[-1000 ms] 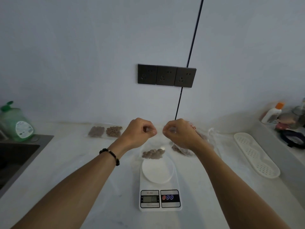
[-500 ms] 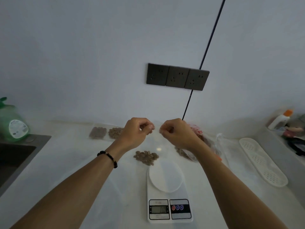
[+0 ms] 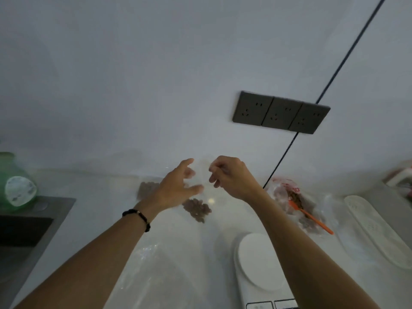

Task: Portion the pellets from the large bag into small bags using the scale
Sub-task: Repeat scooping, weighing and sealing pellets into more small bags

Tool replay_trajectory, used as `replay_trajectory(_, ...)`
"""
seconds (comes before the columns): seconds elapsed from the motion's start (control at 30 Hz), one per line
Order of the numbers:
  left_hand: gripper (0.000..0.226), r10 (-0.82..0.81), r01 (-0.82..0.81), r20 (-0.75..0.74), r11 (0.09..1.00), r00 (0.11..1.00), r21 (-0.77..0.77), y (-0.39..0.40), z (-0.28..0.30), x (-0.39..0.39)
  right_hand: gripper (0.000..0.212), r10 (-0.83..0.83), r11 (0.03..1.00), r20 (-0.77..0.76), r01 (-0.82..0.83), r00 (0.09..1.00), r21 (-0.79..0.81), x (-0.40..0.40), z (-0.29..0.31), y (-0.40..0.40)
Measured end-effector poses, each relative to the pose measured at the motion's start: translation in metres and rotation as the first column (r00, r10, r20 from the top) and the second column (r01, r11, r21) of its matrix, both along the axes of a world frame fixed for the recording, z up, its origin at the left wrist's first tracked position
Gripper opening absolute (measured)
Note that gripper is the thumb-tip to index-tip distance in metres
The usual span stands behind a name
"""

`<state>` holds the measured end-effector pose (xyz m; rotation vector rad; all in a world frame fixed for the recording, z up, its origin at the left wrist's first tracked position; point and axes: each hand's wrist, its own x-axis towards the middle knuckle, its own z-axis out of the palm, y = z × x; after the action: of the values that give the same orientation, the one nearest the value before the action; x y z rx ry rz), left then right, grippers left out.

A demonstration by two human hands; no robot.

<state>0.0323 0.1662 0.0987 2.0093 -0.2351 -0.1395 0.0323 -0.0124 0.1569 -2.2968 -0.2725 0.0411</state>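
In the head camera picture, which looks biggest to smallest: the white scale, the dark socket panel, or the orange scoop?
1. White kitchen scale, though it sits nearest the camera
2. Dark grey triple socket panel
3. Orange plastic scoop

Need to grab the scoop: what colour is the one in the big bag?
Orange scoop, clearest in the head view.

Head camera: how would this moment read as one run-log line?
left hand: open | right hand: pinching small bag of pellets | scale: bare

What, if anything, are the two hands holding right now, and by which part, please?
The right hand pinches the top edge of a small clear bag with pellets hanging at its bottom. The left hand is spread open beside it; contact cannot be told.
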Motion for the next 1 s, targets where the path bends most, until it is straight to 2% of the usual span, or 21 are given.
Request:
replay_trajectory(0.03, 0.057, -0.005, 0.005, -0.016, 1.0, 1.0, 0.02, 0.013, -0.008, 0.001, 0.016, -0.015, 0.998, -0.021, 0.017, 1.0, 0.064, 0.004, 0.0, 0.011)
replay_trajectory(0.13, 0.031, 0.092, -0.097, 0.056, 0.99, 0.994, 0.102, 0.052, -0.029, 0.011, 0.016, -0.109, 0.963, -0.081, 0.125, 0.991, 0.238, 0.021, -0.009, 0.036)
replay_trajectory(0.23, 0.02, 0.147, -0.173, 0.125, 0.957, 0.981, 0.233, 0.077, -0.04, 0.029, 0.016, -0.215, 0.888, -0.227, 0.287, 0.95, 0.36, 0.038, -0.043, 0.048)
replay_trajectory(0.33, 0.023, 0.124, -0.205, 0.222, 0.896, 0.967, 0.393, 0.084, -0.057, 0.053, 0.017, -0.281, 0.774, -0.41, 0.458, 0.868, 0.438, 0.051, -0.088, 0.06)
replay_trajectory(0.43, 0.039, 0.109, -0.279, 0.331, 0.804, 0.937, 0.526, 0.087, -0.087, 0.071, 0.022, -0.326, 0.675, -0.512, 0.575, 0.794, 0.462, 0.07, -0.129, 0.072)
replay_trajectory(0.53, 0.053, 0.022, -0.221, 0.314, 0.756, 0.949, 0.617, 0.093, -0.117, 0.072, 0.025, -0.409, 0.635, -0.542, 0.656, 0.734, 0.409, 0.088, -0.163, 0.082)
replay_trajectory(0.67, 0.051, -0.17, -0.083, 0.28, 0.704, 0.945, 0.706, 0.105, -0.145, 0.06, 0.035, -0.537, 0.785, -0.352, 0.607, 0.766, 0.122, 0.093, -0.179, 0.084)
replay_trajectory(0.77, 0.043, -0.184, -0.08, 0.297, 0.715, 0.937, 0.694, 0.106, -0.145, 0.06, 0.023, -0.546, 0.832, -0.274, 0.551, 0.792, -0.067, 0.09, -0.179, 0.077)
replay_trajectory(0.8, 0.04, -0.192, -0.072, 0.295, 0.715, 0.936, 0.696, 0.104, -0.144, 0.061, 0.013, -0.542, 0.837, -0.283, 0.54, 0.791, -0.092, 0.091, -0.179, 0.074)
replay_trajectory(0.83, 0.041, -0.203, -0.072, 0.304, 0.713, 0.931, 0.697, 0.102, -0.144, 0.062, 0.014, -0.541, 0.838, -0.293, 0.535, 0.788, -0.107, 0.091, -0.181, 0.071)
replay_trajectory(0.9, 0.049, -0.225, -0.058, 0.302, 0.706, 0.926, 0.705, 0.102, -0.147, 0.063, 0.027, -0.519, 0.853, -0.305, 0.506, 0.799, -0.127, 0.092, -0.183, 0.067)
replay_trajectory(1.0, 0.054, -0.232, -0.056, 0.303, 0.703, 0.924, 0.709, 0.103, -0.15, 0.063, 0.034, -0.494, 0.869, -0.292, 0.474, 0.819, -0.14, 0.093, -0.184, 0.066)
